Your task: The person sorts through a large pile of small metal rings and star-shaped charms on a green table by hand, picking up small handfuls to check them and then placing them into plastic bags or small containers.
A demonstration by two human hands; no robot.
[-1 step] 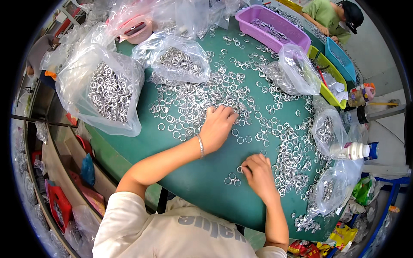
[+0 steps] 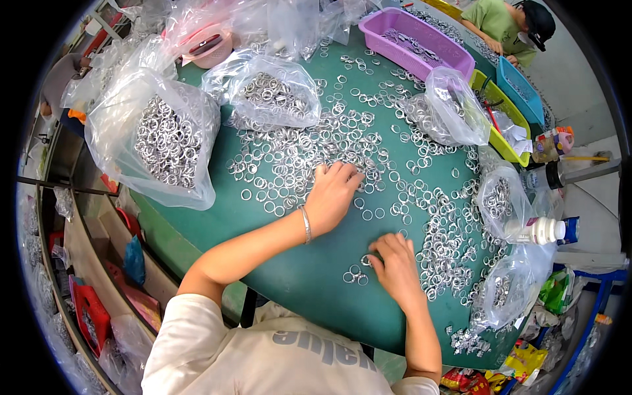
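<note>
Many loose silvery metal rings [image 2: 289, 161] lie heaped on the green tabletop [image 2: 303, 276]. At the near edge of the heap, my left hand [image 2: 332, 197] rests palm down, fingers spread and bent onto the rings; its fingertips are partly hidden. My right hand [image 2: 395, 266] hovers low over the table nearer to me, thumb and fingers slightly apart. Just left of its thumb sits a small cluster of rings [image 2: 355, 275]. No ring shows plainly inside either hand.
Clear bags of rings [image 2: 168, 145] stand at the left, back and right. A purple basket [image 2: 418, 49], a yellow-green basket [image 2: 510, 125] and a blue tray [image 2: 520, 92] line the far right, near a person in green [image 2: 497, 26]. More rings [image 2: 447, 250] spread rightward, near a white bottle [image 2: 543, 230].
My right hand's fingers have lifted and parted slightly beside the small ring cluster. My left hand stays in place on the heap.
</note>
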